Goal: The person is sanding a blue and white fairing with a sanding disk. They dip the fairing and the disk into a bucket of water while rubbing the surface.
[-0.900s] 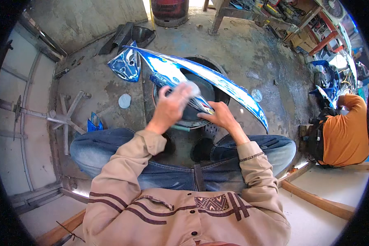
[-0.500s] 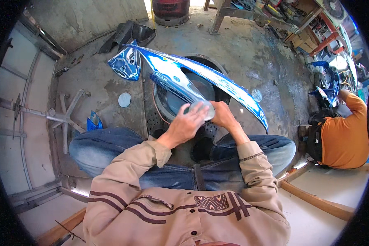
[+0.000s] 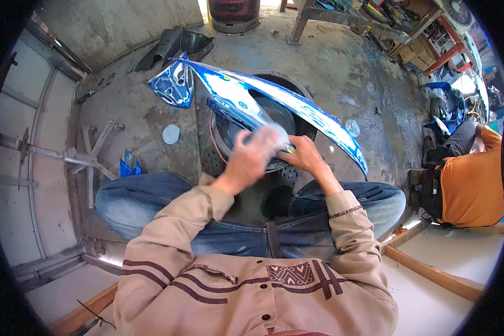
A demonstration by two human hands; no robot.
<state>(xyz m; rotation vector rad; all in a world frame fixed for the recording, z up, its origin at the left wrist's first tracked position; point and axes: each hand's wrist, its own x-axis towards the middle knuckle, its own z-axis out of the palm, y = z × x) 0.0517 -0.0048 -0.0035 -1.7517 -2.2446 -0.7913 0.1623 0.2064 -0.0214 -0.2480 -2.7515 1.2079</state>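
A blue-and-white motorcycle fairing panel [image 3: 229,91], glossy and two-pronged, lies across a dark round tub [image 3: 220,138] holding greyish water. My right hand [image 3: 306,154] grips the near tip of its shorter prong, thumb on top. On that same prong my left hand [image 3: 253,154] presses a pale round sanding disc [image 3: 270,137], its fingers bent over it. Motion blurs the left fingers and the disc. The longer prong curves away to the right, past my right hand. Part of the tub is hidden under the panel and my hands.
Pale discs [image 3: 171,134] [image 3: 352,127] lie on the wet concrete floor on either side. A smaller blue panel [image 3: 172,85] touches the big one's far end. A metal stand [image 3: 92,154] is at left. A co-worker in orange [image 3: 471,187] sits at right, near a workbench [image 3: 341,19].
My left hand and the disc have slid up and left along the prong, uncovering its tip. My right hand stays on the tip. The co-worker has leaned and shifted an arm.
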